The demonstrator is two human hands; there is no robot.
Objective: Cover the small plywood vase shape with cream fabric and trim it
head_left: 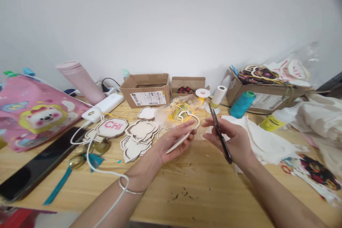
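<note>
Just below frame centre, I have my left hand (pixel 173 137) pinching a flat white piece (pixel 178 143). Right of it, my right hand (pixel 236 139) clasps a dark slender tool (pixel 219 133).

Soft, even light brightens the wall (pixel 171 25), dimming toward the upper-right corner. Edges stretch; print on the white label (pixel 145 98) seems blurred.

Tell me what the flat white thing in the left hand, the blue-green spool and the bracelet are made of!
Flat white thing: matte, perhaps card or thin wood, since it looks stiff. Blue-green spool: likely matte thread, seemingly wrapped around a green-ended core. Bracelet: probably polished metal, silvery and shiny.
</note>
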